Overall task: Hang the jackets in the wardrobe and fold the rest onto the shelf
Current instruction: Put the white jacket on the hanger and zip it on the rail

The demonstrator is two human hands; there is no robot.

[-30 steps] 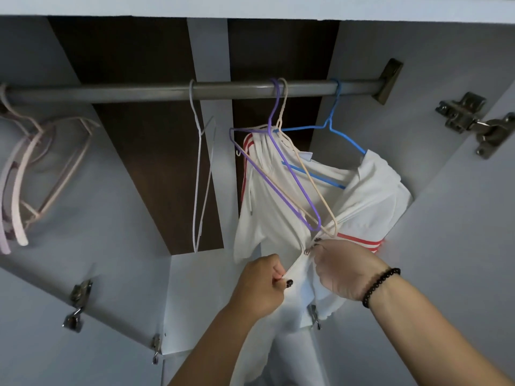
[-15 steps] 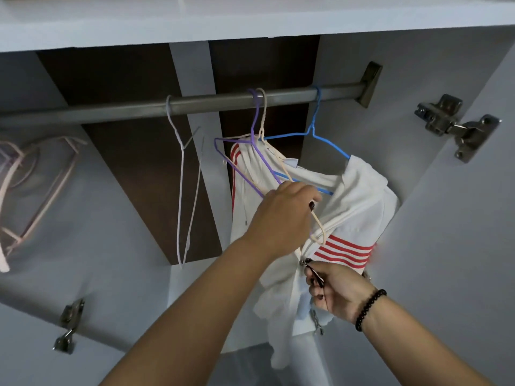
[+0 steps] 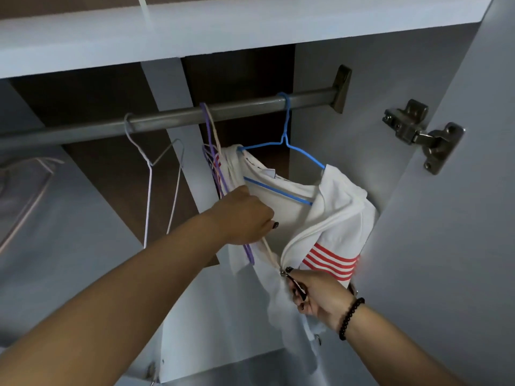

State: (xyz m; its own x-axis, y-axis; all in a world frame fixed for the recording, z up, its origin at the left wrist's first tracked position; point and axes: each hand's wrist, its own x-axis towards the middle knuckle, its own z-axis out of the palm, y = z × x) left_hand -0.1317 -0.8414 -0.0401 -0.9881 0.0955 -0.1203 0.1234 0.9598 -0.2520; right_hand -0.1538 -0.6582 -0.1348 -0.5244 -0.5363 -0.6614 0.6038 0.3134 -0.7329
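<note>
While the white jacket (image 3: 328,218) with red stripes hangs on the blue hanger (image 3: 287,151) at centre right of the head view, the left hand (image 3: 245,215) has moved up from the zip area, where it was a second ago, to the purple hanger (image 3: 220,179) and the cream hanger (image 3: 214,140) beside it. Its fingers are curled round their lower wires, holding them off to the left of the jacket front. Those two empty hangers lay across the garment's chest a moment back; now they sit bunched at its left edge, so the front is freer.

Lower right of the frame, the right hand (image 3: 320,299), with a dark bead bracelet (image 3: 349,319) at the wrist, pinches the zipper pull (image 3: 287,271) at the base of the open front, just under the stripes. It has stayed on that pull throughout.

Up the frame, the rail (image 3: 172,121) runs across the wardrobe, with a white hanger (image 3: 150,174) hanging empty left of centre and a door hinge (image 3: 420,135) at right.

My guess is the jacket is already hung, and with the stray hangers out of the way the zip can be run up. Nothing folded shows on the shelf board (image 3: 195,32) at the top.
</note>
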